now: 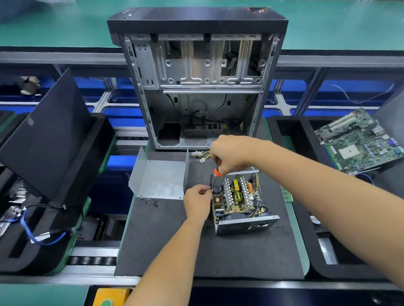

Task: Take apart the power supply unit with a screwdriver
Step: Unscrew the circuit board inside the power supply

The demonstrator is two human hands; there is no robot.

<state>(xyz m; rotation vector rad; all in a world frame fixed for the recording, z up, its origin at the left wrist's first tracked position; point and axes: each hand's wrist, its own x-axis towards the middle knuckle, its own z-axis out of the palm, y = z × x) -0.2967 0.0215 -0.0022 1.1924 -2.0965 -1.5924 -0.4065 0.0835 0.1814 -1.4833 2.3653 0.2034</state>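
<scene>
The opened power supply unit [239, 202] sits on the dark mat [177, 246], its circuit board and heat sinks exposed. Its removed grey metal cover [159, 177] lies to the left, with several loose screws [150, 201] in front of it. My right hand [231, 155] grips an orange and black screwdriver [218, 169], held upright over the unit's back left corner. My left hand [197, 204] pinches at the unit's left edge beside a black capacitor; what is between its fingers is too small to tell.
An empty computer case [200, 83] stands open behind the mat. A green motherboard [360, 141] lies in a black tray at right. A black panel [47, 141] leans at left over trays with cables. White connectors with yellow wires [201, 156] lie near the case.
</scene>
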